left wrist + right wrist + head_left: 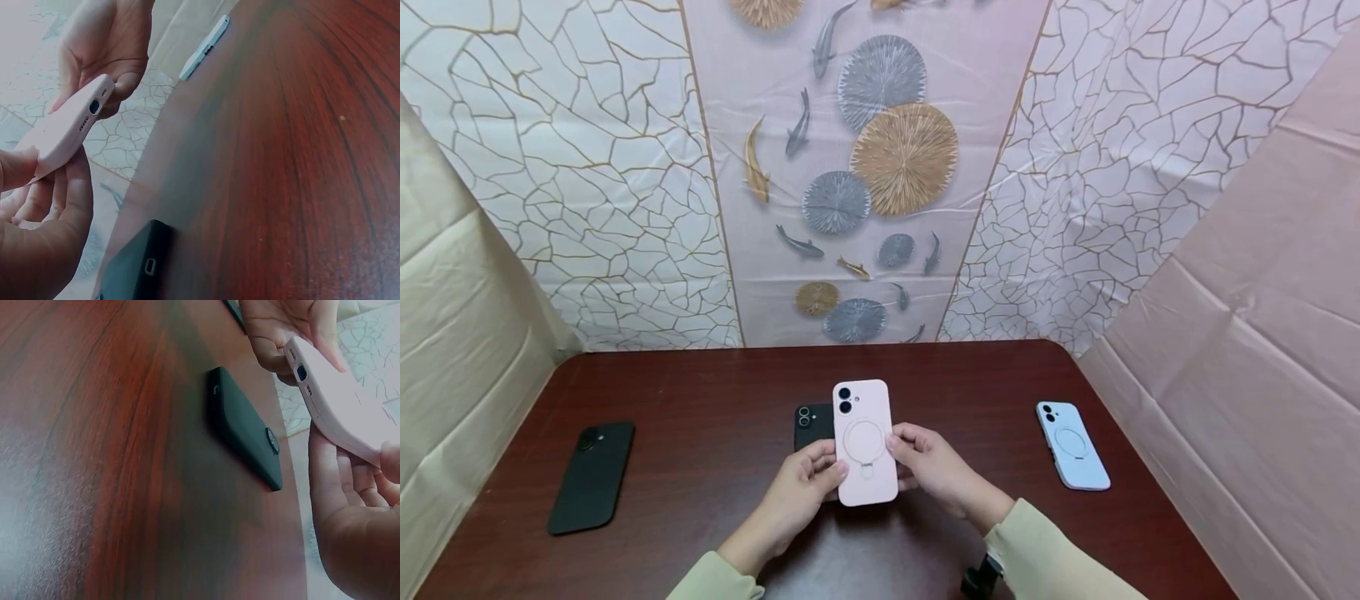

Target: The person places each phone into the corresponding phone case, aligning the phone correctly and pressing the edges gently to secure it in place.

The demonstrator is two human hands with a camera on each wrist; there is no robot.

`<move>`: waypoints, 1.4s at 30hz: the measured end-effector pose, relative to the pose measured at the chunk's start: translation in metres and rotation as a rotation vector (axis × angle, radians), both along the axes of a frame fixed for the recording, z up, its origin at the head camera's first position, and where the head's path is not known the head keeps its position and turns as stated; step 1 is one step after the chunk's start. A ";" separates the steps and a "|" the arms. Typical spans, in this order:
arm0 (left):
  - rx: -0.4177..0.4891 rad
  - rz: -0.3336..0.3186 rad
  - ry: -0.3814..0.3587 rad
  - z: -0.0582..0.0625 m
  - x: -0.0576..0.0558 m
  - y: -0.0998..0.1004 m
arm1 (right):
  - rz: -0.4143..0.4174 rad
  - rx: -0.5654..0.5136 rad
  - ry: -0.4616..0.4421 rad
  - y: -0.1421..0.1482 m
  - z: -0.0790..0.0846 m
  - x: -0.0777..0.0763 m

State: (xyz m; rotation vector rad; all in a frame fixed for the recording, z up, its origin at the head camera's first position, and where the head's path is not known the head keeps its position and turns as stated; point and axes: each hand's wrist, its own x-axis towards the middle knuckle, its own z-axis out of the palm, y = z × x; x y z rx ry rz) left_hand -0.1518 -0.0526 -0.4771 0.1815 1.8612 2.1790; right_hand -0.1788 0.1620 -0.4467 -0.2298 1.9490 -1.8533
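A pale pink phone case (867, 479) with a ring on its back and two camera lenses showing at the top is held up over the table, back toward the head camera. My left hand (799, 490) grips its left edge, thumb on the back and fingers behind. On the opposite edge my right hand (942, 468) pinches it the same way. Both wrist views show its bottom end with the port opening. Behind and below it lies a black phone (240, 422), partly covered by the pink one in the head view.
Toward the left of the dark red wooden table (715, 517) lies a dark phone (592, 479). A light blue phone (1082, 458) with a ring on its back lies at the right. Patterned cloth (850, 275) hangs behind the table's far edge.
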 end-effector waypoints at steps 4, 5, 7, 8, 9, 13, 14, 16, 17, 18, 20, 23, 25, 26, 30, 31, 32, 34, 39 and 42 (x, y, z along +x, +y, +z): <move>0.006 0.007 0.000 -0.002 0.000 0.004 | -0.012 0.021 0.003 0.002 0.000 0.000; 0.007 0.006 0.010 -0.003 0.000 0.005 | -0.021 0.037 0.014 0.002 -0.001 -0.001; 0.009 0.007 0.014 -0.004 0.000 0.008 | -0.048 0.087 0.051 0.003 -0.003 -0.002; 0.009 0.006 0.020 -0.005 -0.001 0.010 | -0.064 0.122 0.074 0.003 -0.004 -0.003; 0.004 0.007 0.023 -0.005 -0.001 0.012 | -0.080 0.154 0.093 0.004 -0.004 -0.004; -0.037 0.009 0.050 -0.005 -0.002 0.017 | -0.124 0.249 0.144 0.005 -0.006 -0.005; -0.054 0.010 0.064 -0.005 -0.002 0.018 | -0.128 0.260 0.150 0.005 -0.006 -0.004; -0.103 0.016 0.107 -0.006 -0.002 0.019 | -0.130 0.274 0.159 0.006 -0.006 -0.004; -0.127 0.020 0.130 -0.007 -0.002 0.020 | -0.131 0.282 0.164 0.006 -0.006 -0.004; -0.153 0.023 0.161 -0.007 -0.001 0.020 | -0.133 0.291 0.169 0.006 -0.006 -0.004; -0.214 0.033 0.213 -0.007 -0.001 0.022 | -0.139 0.304 0.177 0.006 -0.007 -0.004; -0.282 0.040 0.263 -0.006 -0.002 0.026 | -0.153 0.318 0.184 0.007 -0.008 -0.005; -0.341 0.038 0.277 -0.005 -0.002 0.029 | -0.167 0.325 0.189 0.007 -0.008 -0.006; -0.368 0.032 0.285 -0.005 -0.002 0.031 | -0.175 0.329 0.195 0.007 -0.008 -0.006; -0.554 0.029 0.310 -0.006 -0.001 0.039 | -0.205 0.359 0.220 0.007 -0.007 -0.007; -0.599 0.035 0.315 -0.007 -0.001 0.042 | -0.209 0.376 0.227 0.007 -0.006 -0.007; -0.642 0.045 0.321 -0.008 -0.001 0.045 | -0.212 0.398 0.234 0.006 -0.006 -0.007; -0.700 0.065 0.330 -0.009 -0.002 0.052 | -0.216 0.450 0.256 0.006 -0.006 -0.009; -0.787 0.107 0.364 -0.009 -0.006 0.065 | -0.243 0.590 0.342 0.006 -0.006 -0.014; -0.837 0.113 0.377 -0.011 -0.010 0.071 | -0.248 0.672 0.385 0.007 -0.009 -0.019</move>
